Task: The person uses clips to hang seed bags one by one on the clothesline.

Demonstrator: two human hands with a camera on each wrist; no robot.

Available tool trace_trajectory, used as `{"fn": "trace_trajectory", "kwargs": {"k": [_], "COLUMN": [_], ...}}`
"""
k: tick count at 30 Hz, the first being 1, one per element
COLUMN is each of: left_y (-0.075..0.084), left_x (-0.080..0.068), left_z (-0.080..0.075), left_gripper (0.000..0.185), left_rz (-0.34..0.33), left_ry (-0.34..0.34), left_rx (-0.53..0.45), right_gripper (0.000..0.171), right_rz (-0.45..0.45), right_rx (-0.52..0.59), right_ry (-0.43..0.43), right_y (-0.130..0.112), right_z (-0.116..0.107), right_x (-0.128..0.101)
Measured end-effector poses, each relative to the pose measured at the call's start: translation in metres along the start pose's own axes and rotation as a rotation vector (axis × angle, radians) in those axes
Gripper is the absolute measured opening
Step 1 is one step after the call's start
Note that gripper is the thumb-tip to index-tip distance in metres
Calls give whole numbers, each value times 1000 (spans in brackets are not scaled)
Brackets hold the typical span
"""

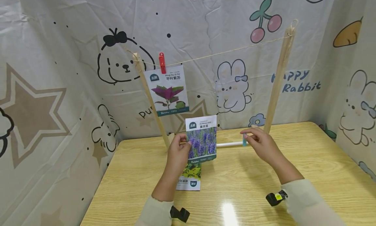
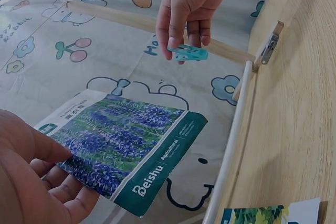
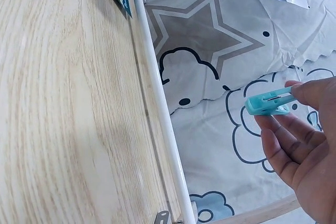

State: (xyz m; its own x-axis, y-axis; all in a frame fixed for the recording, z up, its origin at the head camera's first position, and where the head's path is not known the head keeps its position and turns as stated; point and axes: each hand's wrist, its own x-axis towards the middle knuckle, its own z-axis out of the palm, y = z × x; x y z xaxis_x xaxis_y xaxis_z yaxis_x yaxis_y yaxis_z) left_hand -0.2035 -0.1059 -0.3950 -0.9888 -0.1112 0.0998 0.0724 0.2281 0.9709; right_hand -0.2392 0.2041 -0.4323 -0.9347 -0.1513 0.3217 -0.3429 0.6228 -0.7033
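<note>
My left hand [image 1: 177,151] holds a seed packet with purple lavender flowers [image 1: 201,139] upright by its left edge, above the table; the left wrist view shows the lavender packet [image 2: 126,148] pinched between thumb and fingers. My right hand [image 1: 258,142] pinches a small teal clothespin [image 1: 244,142], seen up close as the teal clothespin [image 3: 269,103] in the right wrist view. Behind, a string [image 1: 223,53] runs between two wooden posts, and a red clothespin [image 1: 162,63] pins a purple-leaf seed packet [image 1: 168,90] to it.
Another seed packet with yellow-green flowers [image 1: 189,177] lies flat on the wooden table [image 1: 293,173] under my left forearm. A white rod [image 1: 232,143] forms the rack's base. Cartoon-print cloth [image 1: 58,89] walls in the table on three sides.
</note>
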Motion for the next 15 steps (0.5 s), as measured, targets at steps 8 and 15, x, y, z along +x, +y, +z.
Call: {"fn": "trace_trajectory", "kwargs": {"k": [8, 15], "left_y": [3, 7], "left_x": [1, 3], "left_z": [-1, -2], "left_gripper": [19, 19], "left_rz": [19, 28], "left_ry": [-20, -19], "left_rx": [-1, 7], "right_gripper": [30, 32], "right_rz": [10, 18], "right_rx": [2, -6], "right_ry": [-13, -22], "right_y": [-2, -6], "right_z": [-3, -7], "right_x": [1, 2]}}
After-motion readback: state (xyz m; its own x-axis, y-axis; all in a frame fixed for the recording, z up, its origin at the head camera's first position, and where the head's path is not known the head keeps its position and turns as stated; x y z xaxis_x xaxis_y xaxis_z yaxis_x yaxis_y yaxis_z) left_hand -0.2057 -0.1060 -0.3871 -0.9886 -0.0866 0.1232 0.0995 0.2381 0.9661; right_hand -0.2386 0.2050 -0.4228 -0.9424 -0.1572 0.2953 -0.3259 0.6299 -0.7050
